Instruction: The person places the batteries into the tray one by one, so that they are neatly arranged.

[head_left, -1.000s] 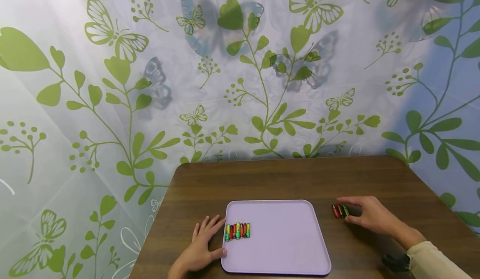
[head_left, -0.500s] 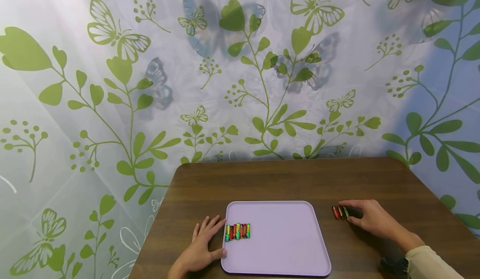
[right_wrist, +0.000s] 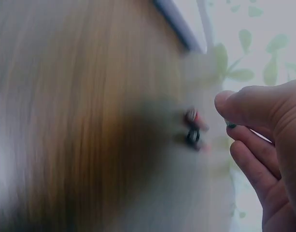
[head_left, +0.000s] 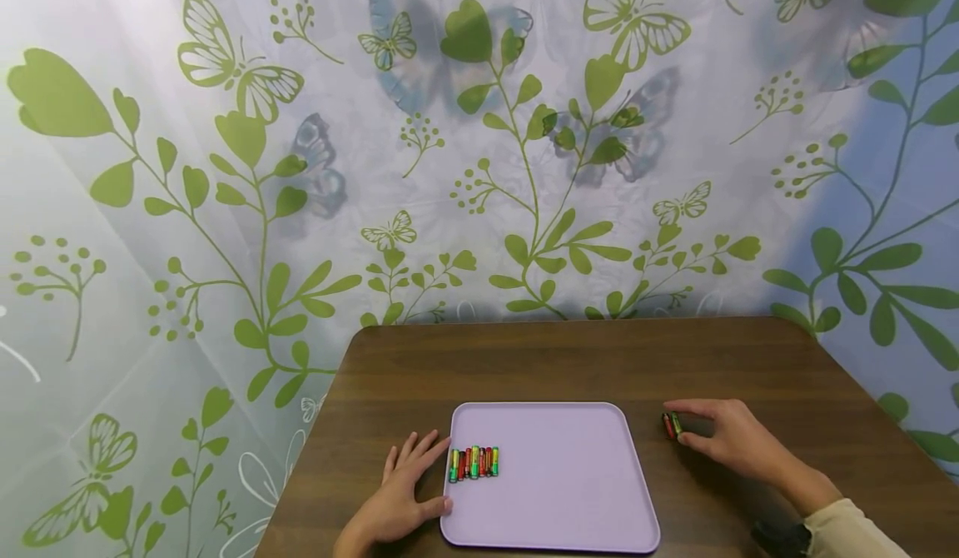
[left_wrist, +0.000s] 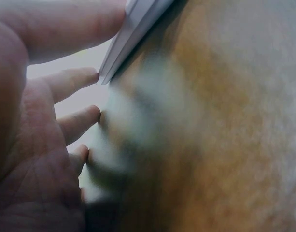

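The right hand (head_left: 730, 441) is closing thumb and forefinger on a battery beside the two loose batteries (head_left: 671, 425) lying on the wooden table (head_left: 569, 358), right of the lilac tray (head_left: 569, 491); the wrist view hints at something dark pinched there, though blur is hiding it. The left hand (head_left: 400, 495) is resting flat, fingers spread, against the tray's left edge, near the row of batteries (head_left: 474, 462). Pick-up step, I'd judge; next comes a carry over to that row.

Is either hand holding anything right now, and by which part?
The right hand seems to pinch a battery, mostly hidden under its thumb, part unclear; left hand holds nothing.
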`<control>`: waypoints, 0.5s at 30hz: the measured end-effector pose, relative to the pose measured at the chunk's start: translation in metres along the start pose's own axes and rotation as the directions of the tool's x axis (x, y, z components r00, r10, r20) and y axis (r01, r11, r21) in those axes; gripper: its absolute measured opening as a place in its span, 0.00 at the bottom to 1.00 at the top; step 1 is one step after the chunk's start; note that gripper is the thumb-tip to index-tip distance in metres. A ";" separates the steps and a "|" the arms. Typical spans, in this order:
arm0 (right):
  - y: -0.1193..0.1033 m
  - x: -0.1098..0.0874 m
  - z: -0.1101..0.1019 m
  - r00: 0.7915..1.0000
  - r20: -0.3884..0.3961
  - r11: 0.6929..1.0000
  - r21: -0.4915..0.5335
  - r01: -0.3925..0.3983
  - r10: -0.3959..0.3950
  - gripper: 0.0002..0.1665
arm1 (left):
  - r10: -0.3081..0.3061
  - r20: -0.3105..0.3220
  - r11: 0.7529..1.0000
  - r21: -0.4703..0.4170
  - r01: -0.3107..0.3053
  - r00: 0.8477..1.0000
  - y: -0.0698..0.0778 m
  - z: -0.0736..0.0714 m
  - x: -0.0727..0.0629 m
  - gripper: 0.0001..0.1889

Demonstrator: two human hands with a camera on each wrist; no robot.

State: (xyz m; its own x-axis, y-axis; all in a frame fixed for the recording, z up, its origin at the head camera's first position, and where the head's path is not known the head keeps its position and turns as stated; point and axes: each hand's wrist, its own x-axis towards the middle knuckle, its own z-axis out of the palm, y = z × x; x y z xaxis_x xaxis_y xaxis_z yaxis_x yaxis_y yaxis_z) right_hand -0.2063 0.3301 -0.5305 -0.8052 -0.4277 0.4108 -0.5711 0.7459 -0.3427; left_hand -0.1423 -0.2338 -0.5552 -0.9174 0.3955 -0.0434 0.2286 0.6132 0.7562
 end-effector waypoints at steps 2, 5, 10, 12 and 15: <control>-0.009 0.003 0.003 1.000 -0.004 1.000 0.022 0.013 -0.013 0.31 | 0.003 -0.001 1.000 0.001 -0.003 1.000 0.000 0.000 0.000 0.47; -0.022 0.008 0.007 1.000 -0.017 0.999 0.047 0.019 -0.019 0.31 | 0.011 -0.002 1.000 -0.001 -0.011 1.000 0.001 0.000 0.000 0.47; -0.045 0.016 0.019 1.000 0.012 0.991 0.133 -0.018 0.016 0.30 | 0.025 -0.002 1.000 -0.004 -0.025 1.000 0.003 -0.001 -0.001 0.47; -0.054 0.020 0.026 0.999 0.040 0.987 0.156 -0.029 0.023 0.30 | 0.024 -0.002 1.000 -0.004 -0.024 1.000 0.003 -0.001 -0.001 0.47; -0.067 0.026 0.038 0.998 0.059 0.985 0.174 -0.018 0.008 0.29 | 0.017 -0.004 1.000 -0.006 -0.017 1.000 0.004 -0.002 -0.002 0.47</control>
State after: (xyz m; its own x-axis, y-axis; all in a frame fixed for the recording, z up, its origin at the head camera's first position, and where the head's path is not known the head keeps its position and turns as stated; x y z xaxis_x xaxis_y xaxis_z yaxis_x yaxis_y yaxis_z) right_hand -0.1954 0.2493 -0.5291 -0.8176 -0.4513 0.3575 -0.5757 0.6533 -0.4918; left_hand -0.1405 -0.2330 -0.5510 -0.9148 0.4030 -0.0284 0.2418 0.6025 0.7606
